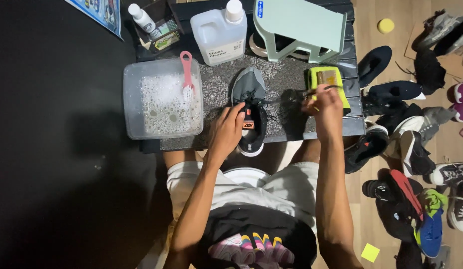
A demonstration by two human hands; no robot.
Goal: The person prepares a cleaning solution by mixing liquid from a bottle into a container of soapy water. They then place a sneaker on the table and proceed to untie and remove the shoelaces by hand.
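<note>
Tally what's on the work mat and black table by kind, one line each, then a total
Shoe, held by the left hand: 1
Brushes: 2, pink one on the tub, another by the right hand
Soapy water tub: 1
Cleaner jug: 1
Small white-capped bottle: 1
Total: 6

Grey and black mesh-cloth shoe (250,112) with matt upper and smooth white rubber sole, clear plastic tub (162,99) of frothy suds, pink plastic brush (186,74), translucent white plastic jug (219,32), patterned woven mat (216,94), pale wood floor (391,239)
</note>
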